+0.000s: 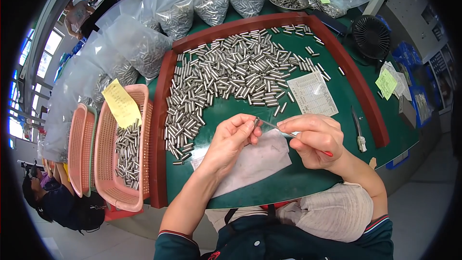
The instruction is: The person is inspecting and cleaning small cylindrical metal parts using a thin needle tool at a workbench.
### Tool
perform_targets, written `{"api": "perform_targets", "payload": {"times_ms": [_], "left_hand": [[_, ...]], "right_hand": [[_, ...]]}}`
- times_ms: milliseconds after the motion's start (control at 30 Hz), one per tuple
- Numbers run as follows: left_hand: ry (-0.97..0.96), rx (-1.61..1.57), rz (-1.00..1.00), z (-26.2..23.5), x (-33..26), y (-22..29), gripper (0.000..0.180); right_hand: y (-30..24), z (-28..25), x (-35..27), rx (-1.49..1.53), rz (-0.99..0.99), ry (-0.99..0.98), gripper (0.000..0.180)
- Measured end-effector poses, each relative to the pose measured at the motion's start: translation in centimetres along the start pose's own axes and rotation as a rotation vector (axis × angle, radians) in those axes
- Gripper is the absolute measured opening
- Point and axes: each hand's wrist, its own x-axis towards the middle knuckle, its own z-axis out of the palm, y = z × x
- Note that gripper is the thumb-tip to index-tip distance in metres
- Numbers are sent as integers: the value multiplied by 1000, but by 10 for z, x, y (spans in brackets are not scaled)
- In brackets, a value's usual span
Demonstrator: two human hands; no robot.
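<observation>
Over the near part of the green table, my left hand (231, 139) pinches a small metal cylinder (256, 122) between thumb and fingertips. My right hand (315, 139) is closed on a thin metal tool (272, 125), whose red end (328, 154) pokes out beneath the palm. The tool's tip meets the cylinder or lies right beside it; which of these I cannot tell. Beneath both hands lies a crumpled white cloth (264, 159). Beyond them spreads a large heap of shiny metal cylinders (231, 67).
A dark red wooden frame (349, 62) borders the heap. Left stand a pink basket (103, 163) with cylinders and a yellow paper (121, 103). Filled plastic bags (175, 14) line the back. A printed sheet (313, 94), tweezers (358, 130) and a black fan (370, 36) are rightward.
</observation>
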Motion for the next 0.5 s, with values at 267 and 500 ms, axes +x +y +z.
{"api": "perform_targets", "payload": {"times_ms": [267,500], "left_hand": [[10,-2,12,-1,-1,2,15],[23,3,63,1,-1,5,13]], "right_hand": [[-5,-9,3,-7,77,-96,18],[-4,-4,1,107,222,-8,13]]}}
